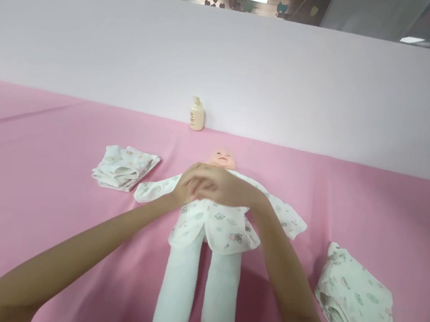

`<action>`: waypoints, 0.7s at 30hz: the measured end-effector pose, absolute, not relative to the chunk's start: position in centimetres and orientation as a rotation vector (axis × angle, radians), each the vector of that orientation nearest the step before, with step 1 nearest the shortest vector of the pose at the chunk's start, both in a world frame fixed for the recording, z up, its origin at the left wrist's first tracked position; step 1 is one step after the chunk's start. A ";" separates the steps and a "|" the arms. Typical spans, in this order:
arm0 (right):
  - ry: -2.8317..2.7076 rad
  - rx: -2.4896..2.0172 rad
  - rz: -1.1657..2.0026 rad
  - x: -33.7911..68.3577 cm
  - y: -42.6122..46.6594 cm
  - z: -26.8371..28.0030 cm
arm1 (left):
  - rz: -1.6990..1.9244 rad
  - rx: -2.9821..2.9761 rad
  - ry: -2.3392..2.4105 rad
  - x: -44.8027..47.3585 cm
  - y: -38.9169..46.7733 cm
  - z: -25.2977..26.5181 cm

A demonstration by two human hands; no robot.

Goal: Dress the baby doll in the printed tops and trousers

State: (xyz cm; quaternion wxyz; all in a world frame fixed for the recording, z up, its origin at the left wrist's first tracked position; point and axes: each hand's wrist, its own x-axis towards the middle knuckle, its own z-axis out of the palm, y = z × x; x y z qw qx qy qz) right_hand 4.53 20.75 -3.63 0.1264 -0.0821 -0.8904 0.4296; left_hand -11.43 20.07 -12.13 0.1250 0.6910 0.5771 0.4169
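My left hand [187, 186] and my right hand [225, 185] are clasped together above the chest of a baby doll [222, 159]. Both hands are closed, with their fingers curled against each other; whether anything lies between the palms is hidden. The doll lies on its back, its head away from me. It wears a white printed wrap top [224, 230], with the sleeves spread out to both sides and the lower front parted. White leggings [177, 290] cover its legs. My hands hide the upper chest and neckline.
A pink sheet [57, 159] covers the surface. Folded printed cloth [127, 168] lies left of the doll, and another folded printed cloth [358, 306] lies at the right. A cream pump bottle [197, 115] stands behind the head, by a white wall [229, 66].
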 end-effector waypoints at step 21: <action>-1.534 -1.258 0.806 9.8 13.3 -17.1 | 1.339 1.559 1.472 -8.9 11.5 -16.9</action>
